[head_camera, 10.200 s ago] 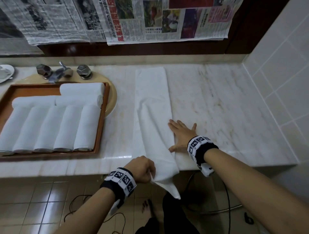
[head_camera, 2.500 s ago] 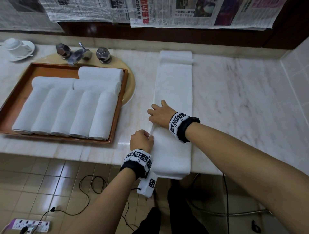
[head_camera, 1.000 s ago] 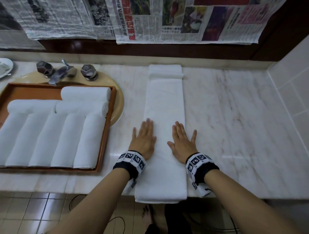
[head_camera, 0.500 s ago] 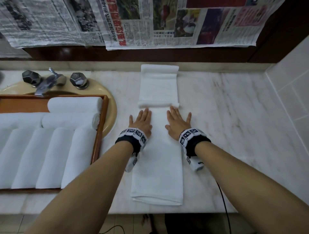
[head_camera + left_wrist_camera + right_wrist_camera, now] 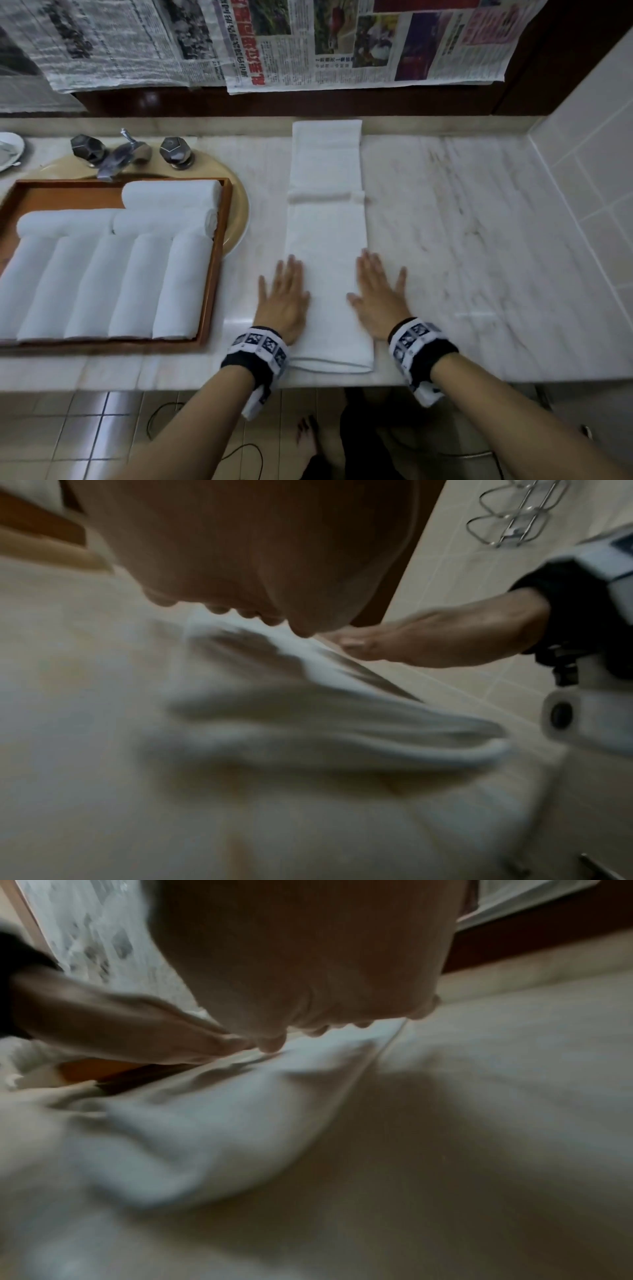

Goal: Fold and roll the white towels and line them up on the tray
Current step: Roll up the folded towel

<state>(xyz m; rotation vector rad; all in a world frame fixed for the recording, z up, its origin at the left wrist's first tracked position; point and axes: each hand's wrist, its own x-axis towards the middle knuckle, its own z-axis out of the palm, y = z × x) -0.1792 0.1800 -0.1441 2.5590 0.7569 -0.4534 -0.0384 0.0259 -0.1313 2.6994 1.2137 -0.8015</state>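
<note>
White terry towel [image 5: 327, 246], folded into a long narrow strip, lies on the pale marble counter [image 5: 462, 222] with its far end against the back ledge and its near end at the counter's front edge. Both hands lie flat on its near part, fingers straight and slightly spread, gripping nothing. The left hand [image 5: 282, 301] presses the strip's left edge, its outer fingers over the marble; the right hand [image 5: 378, 301] presses the right edge in the same way. The wrist views, both blurred, show the palms down on the cloth, which is a little rumpled between them. A raised crosswise fold crosses the strip about halfway along, and the far part looks a layer thicker.

To the left, a brown wooden rectangular tray [image 5: 219, 260] sits on the counter, partly over a beige oval basin [image 5: 239, 209]. It holds five rolled white towels [image 5: 137, 287] side by side, lengthwise, touching one another, and three more rolls [image 5: 164, 219] lying crosswise behind them. Beyond the tray stands a metal tap [image 5: 126, 154] with two faceted knobs.
</note>
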